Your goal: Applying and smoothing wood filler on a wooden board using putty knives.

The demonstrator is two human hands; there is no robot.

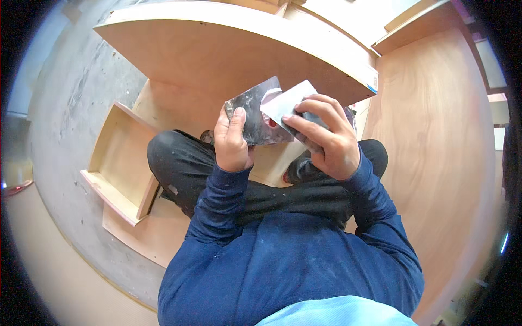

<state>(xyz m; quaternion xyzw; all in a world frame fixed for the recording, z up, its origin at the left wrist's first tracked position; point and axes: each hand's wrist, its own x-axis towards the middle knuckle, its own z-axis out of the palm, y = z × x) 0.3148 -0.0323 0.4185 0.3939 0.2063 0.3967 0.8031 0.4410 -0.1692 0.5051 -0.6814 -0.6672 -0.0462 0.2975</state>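
Note:
My left hand [234, 140] is closed on the edge of a dark grey flat plate [251, 120], its thumb across the face. Whitish smears mark that plate, with a pale pinkish patch near its upper right edge. My right hand [333, 133] grips a pale, thin flat scraper [291, 102], fingers spread along its face. The scraper is tilted and overlaps the right part of the plate; whether they touch I cannot tell. A small red spot shows between the two. Both are held above my bent legs.
A long curved-edged wooden panel [217, 51] stands just beyond my hands. On the right rises a large wooden panel [435, 130]. A small open wooden box [122, 142] lies at the left on a wooden sheet, beside grey stained floor [76, 108].

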